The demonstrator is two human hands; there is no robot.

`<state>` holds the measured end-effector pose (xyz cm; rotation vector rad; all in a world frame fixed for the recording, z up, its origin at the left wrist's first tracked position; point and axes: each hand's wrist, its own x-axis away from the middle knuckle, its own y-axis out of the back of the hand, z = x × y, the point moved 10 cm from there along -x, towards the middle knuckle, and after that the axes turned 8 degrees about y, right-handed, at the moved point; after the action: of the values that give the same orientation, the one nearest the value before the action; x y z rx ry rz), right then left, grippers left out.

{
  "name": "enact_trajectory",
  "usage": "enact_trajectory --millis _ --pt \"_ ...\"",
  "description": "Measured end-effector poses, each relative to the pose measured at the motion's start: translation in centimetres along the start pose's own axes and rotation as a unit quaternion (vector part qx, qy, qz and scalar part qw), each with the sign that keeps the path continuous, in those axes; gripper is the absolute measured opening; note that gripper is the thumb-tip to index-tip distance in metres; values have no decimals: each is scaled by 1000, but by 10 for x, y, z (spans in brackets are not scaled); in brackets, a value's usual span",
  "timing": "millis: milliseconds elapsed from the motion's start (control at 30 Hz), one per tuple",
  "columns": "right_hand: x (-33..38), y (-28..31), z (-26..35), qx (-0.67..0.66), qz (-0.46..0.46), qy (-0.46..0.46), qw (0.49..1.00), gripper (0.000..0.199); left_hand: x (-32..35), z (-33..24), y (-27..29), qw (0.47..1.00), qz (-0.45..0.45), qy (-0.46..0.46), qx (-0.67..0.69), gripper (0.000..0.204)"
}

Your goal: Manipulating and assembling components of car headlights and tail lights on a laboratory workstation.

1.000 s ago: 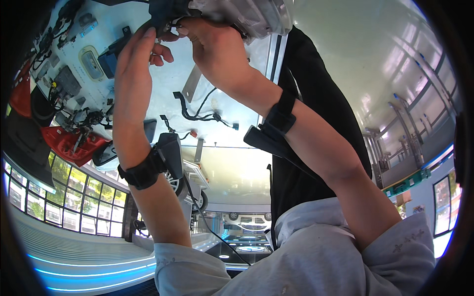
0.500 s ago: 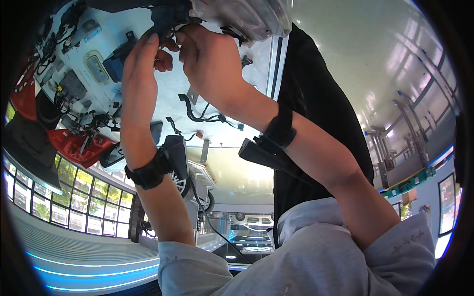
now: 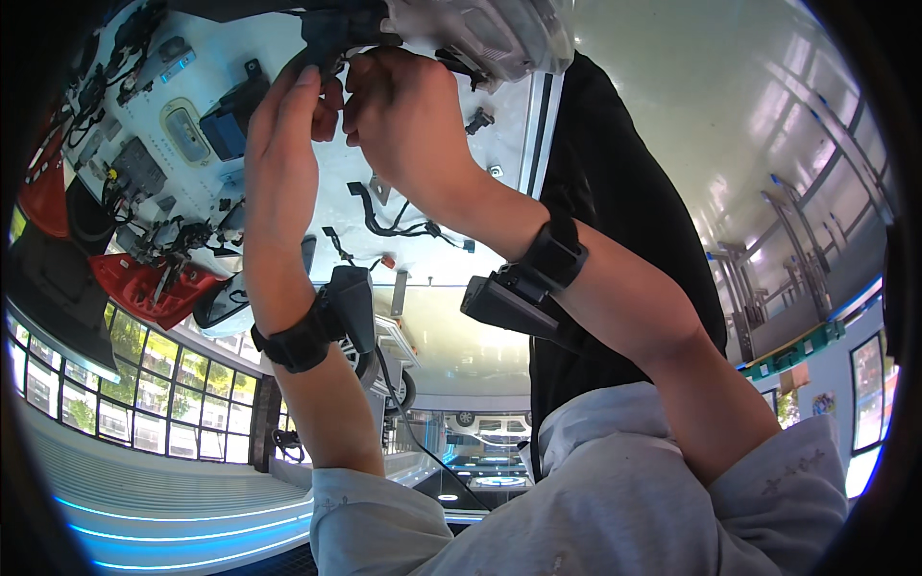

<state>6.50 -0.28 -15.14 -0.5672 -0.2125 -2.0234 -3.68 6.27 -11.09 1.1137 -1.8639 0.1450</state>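
At the top of the head view is a headlamp with a clear plastic lens [image 3: 495, 36], joined to a black plastic part [image 3: 338, 31]. My left hand [image 3: 288, 120] reaches up against the underside of that black part, thumb pressed to its edge and other fingers curled. Close beside it my right hand [image 3: 408, 110] is bent inward with its fingers drawn together in a pinch. The fingertips of both hands meet just below the black part, where a thin dark piece shows between them. What exactly they grip is hidden by the knuckles.
On the white table lie a black wiring harness [image 3: 389, 223], a small black connector [image 3: 478, 120], a dark blue-black box [image 3: 230, 125] and several electronic modules. Red tail lamps [image 3: 154, 288] sit at the left edge. Metal racks [image 3: 802, 235] stand at the far right.
Both hands stay at the black part. My left hand and wrist have shifted slightly right, and the right wrist has turned a little. The headlamp has moved marginally right.
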Motion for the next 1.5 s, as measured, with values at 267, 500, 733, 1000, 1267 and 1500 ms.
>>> enact_trajectory --millis 267,500,733,1000,1267,1500 --pt "4 -6 4 -146 10 -148 978 28 7 -4 -1 999 -17 34 15 37" --pt "6 -4 0 -160 21 -136 978 24 -2 -1 0 999 16 17 26 38" --pt "4 24 8 49 40 58 996 16 -7 2 -4 997 73 -13 -1 40" --pt "4 22 46 212 27 288 934 23 -6 0 -5 997 73 -22 31 39" --pt "7 21 35 258 11 308 916 26 -7 1 -5 997 77 -12 19 39" --pt "5 22 27 245 -1 325 913 34 -7 0 -4 998 67 -8 7 40"
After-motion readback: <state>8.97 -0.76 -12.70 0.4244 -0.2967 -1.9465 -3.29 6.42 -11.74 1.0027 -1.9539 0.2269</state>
